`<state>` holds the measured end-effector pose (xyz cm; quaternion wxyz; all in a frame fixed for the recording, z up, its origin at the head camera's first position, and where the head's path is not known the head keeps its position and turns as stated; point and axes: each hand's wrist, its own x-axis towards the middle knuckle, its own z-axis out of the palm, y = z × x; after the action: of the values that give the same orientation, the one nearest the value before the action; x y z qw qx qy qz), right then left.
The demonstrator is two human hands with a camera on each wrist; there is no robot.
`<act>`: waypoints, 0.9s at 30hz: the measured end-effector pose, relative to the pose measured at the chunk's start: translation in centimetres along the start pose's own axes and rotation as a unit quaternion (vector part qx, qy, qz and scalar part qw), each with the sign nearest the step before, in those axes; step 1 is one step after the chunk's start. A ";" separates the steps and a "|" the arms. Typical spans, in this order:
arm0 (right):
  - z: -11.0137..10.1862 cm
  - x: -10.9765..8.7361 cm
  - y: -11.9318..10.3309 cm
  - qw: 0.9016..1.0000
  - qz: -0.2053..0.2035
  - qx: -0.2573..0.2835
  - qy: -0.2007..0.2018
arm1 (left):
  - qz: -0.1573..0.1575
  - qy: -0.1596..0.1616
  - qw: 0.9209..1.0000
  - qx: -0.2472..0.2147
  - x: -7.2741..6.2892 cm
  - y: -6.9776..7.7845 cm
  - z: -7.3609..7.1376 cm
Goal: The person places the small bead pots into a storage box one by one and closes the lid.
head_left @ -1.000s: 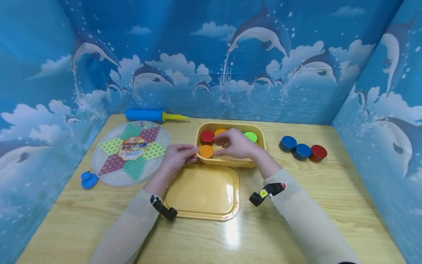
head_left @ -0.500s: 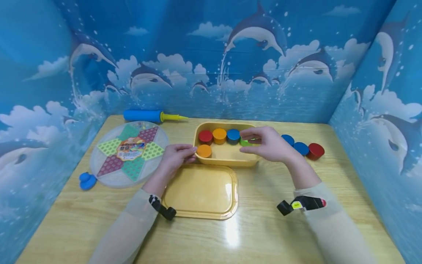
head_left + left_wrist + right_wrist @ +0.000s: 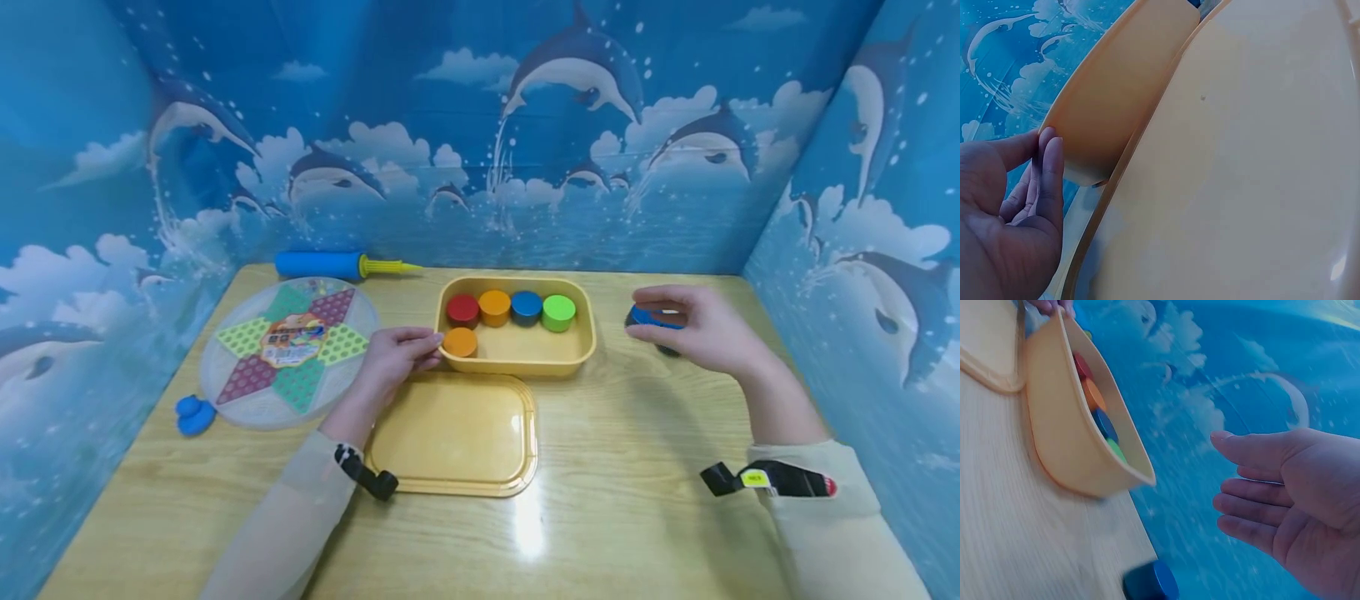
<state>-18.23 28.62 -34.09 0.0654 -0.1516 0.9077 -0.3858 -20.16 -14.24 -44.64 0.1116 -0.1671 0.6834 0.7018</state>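
My left hand [image 3: 402,350] pinches the left rim of a yellow rectangular box [image 3: 540,364], its thumb and fingertips at the corner in the left wrist view. Inside the box are short round blocks: a red block [image 3: 462,311], an orange block [image 3: 494,307], a blue block [image 3: 527,307] and a green block [image 3: 558,312] in a row, with another orange block [image 3: 461,342] in front. To the right, my right hand [image 3: 708,327] hovers with spread, relaxed fingers over the blocks outside, partly hiding them. One outside blue block [image 3: 1152,581] shows below that hand in the right wrist view.
The box's flat yellow lid [image 3: 453,433] lies in front of it. At the left are a round star-patterned game board [image 3: 288,354] and a small blue rounded object [image 3: 194,415]. A blue pump [image 3: 318,265] with a yellow nozzle lies behind. Dolphin-print curtains [image 3: 480,100] surround the table.
My right hand has left a blue block in the box's back row and moved right, to the blocks outside. My left hand has stayed at the rim.
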 end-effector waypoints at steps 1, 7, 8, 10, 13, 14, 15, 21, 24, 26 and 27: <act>-0.4 -0.3 0.3 1.000 0.002 -0.004 0.006 | -0.001 0.001 1.000 0.002 0.0 0.0 0.0; -2.3 -1.8 2.8 0.998 0.040 -0.017 0.036 | 0.006 -0.002 1.000 -0.002 -0.1 0.0 0.1; -2.5 -2.0 3.2 0.998 0.049 -0.020 0.040 | 0.009 -0.003 1.000 -0.005 -0.1 0.0 0.1; -2.9 -2.3 3.9 0.997 0.059 -0.034 0.046 | 0.011 -0.005 1.000 -0.010 -0.1 0.0 0.0; -3.2 -2.6 5.0 0.995 0.071 -0.054 0.055 | 0.014 -0.005 1.000 -0.013 0.0 -0.2 -0.2; -3.2 -2.7 5.4 0.994 0.077 -0.060 0.057 | 0.013 -0.004 1.000 -0.011 0.0 -0.3 -0.2; -3.3 -2.8 5.8 0.993 0.079 -0.063 0.056 | 0.013 -0.004 1.000 -0.010 0.1 -0.4 -0.3; -3.6 -3.1 8.4 0.991 0.097 -0.071 0.054 | 0.013 -0.008 1.000 -0.008 0.4 -0.6 -0.3; -3.8 -3.1 9.6 0.990 0.114 -0.069 0.044 | 0.015 -0.008 1.000 -0.011 0.4 -0.6 -0.2; -3.8 -3.1 10.6 0.990 0.121 -0.068 0.036 | 0.017 -0.010 1.000 -0.015 0.3 -0.6 -0.2; -3.8 -3.0 11.1 0.990 0.122 -0.063 0.031 | 0.019 -0.011 1.000 -0.018 0.3 -0.5 -0.2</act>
<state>-18.73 39.44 -39.47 0.0745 -0.0313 0.9434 -0.3217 -20.23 -14.41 -45.27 0.1034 -0.1484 0.6724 0.7177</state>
